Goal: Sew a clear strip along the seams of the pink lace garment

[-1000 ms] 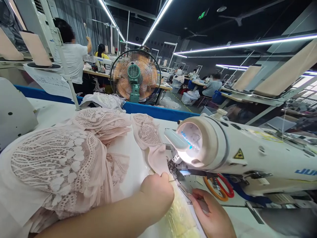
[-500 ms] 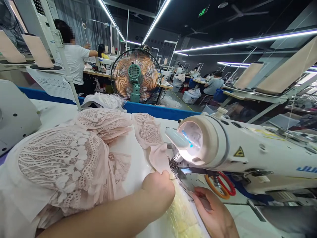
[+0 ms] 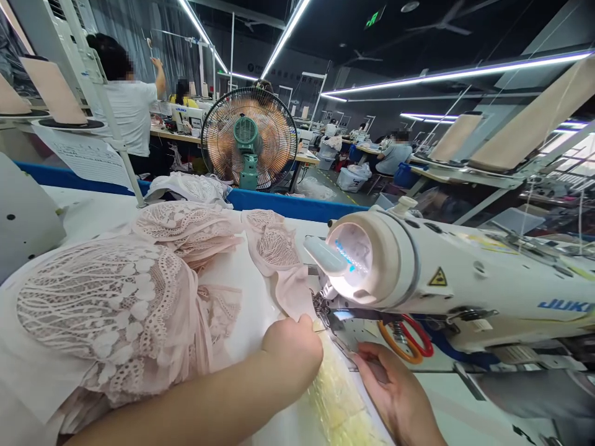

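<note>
Running from mid-frame to the sewing machine [image 3: 418, 260]: one lace piece [image 3: 274, 248], probably light, limp and easily snagged, best pinched by the plain fabric end rather than the openwork. At lower centre, beside that end, a left hand [image 3: 292, 350] curled, fingertips hidden, impossible to tell if gripping. Lower right, a right hand [image 3: 388, 384] loosely bent, thumb and forefinger nearly together by a metal strip [image 3: 343, 348], firmness unclear. Count one pair of scissors [image 3: 421, 337] and four near thread cones [image 3: 56, 90].
</note>
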Demonstrator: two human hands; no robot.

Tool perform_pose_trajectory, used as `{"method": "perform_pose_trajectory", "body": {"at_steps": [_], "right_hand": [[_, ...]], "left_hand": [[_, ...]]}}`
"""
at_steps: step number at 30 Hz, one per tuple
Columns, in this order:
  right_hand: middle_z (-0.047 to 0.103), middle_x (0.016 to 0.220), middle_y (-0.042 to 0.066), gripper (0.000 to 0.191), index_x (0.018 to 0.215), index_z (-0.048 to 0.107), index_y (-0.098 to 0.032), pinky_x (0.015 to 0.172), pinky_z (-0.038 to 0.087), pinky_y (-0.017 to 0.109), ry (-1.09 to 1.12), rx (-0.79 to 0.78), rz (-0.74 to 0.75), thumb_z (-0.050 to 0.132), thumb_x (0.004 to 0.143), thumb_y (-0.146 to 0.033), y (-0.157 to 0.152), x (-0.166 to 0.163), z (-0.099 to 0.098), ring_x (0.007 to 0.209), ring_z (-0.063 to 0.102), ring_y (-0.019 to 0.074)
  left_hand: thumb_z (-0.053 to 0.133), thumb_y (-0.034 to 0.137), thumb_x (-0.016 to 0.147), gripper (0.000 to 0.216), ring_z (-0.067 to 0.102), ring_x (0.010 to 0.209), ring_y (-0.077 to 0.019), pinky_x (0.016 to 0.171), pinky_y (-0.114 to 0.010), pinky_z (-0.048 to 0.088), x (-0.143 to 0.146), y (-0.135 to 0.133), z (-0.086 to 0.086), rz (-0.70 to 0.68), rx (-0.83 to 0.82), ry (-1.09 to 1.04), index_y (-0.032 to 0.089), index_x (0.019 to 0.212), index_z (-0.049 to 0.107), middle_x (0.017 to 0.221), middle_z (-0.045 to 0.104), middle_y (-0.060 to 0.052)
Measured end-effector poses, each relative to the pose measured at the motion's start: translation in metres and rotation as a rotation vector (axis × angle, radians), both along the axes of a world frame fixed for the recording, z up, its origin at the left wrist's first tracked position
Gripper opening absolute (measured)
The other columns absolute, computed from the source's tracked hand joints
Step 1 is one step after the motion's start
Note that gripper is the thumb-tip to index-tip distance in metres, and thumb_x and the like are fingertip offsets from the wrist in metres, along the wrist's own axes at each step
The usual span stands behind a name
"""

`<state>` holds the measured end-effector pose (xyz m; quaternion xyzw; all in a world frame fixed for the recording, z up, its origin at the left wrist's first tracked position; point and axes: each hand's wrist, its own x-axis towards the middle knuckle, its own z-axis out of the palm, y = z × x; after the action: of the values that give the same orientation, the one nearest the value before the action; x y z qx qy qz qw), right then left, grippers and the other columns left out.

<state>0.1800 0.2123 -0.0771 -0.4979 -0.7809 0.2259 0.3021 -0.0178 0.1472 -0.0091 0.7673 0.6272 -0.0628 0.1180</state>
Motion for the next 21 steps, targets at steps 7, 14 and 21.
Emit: {"method": "perform_pose_trajectory", "body": {"at_steps": [7, 14, 21], "right_hand": [[0.069, 0.081, 0.006, 0.026, 0.085, 0.061, -0.023, 0.069, 0.058, 0.032, -0.004, 0.017, -0.016, 0.053, 0.080, -0.047, -0.0004, 0.0009, -0.0024, 0.076, 0.068, 0.0231], [0.071, 0.081, 0.005, 0.025, 0.083, 0.063, -0.024, 0.067, 0.058, 0.031, -0.056, 0.028, 0.000, 0.053, 0.080, -0.047, -0.0007, 0.0019, 0.0026, 0.077, 0.068, 0.0229], [0.070, 0.080, 0.005, 0.025, 0.084, 0.062, -0.023, 0.068, 0.058, 0.032, -0.048, 0.088, -0.009, 0.051, 0.082, -0.046, -0.0015, -0.0004, -0.0014, 0.076, 0.068, 0.0233]], "left_hand": [[0.071, 0.010, 0.053, 0.040, 0.054, 0.068, -0.0181, 0.045, -0.023, 0.033, 0.0004, -0.0007, 0.0099, -0.014, -0.087, 0.064, 0.014, 0.092, 0.065, 0.089, 0.055, -0.010], [0.072, 0.012, 0.051, 0.040, 0.054, 0.064, -0.0183, 0.043, -0.023, 0.032, 0.0004, -0.0003, 0.0043, 0.000, -0.048, 0.046, 0.014, 0.090, 0.064, 0.084, 0.053, -0.009], [0.068, 0.008, 0.056, 0.029, 0.057, 0.069, -0.0206, 0.046, -0.024, 0.032, 0.0030, -0.0009, 0.0087, 0.059, -0.066, 0.001, 0.013, 0.084, 0.064, 0.089, 0.055, -0.010]]}}
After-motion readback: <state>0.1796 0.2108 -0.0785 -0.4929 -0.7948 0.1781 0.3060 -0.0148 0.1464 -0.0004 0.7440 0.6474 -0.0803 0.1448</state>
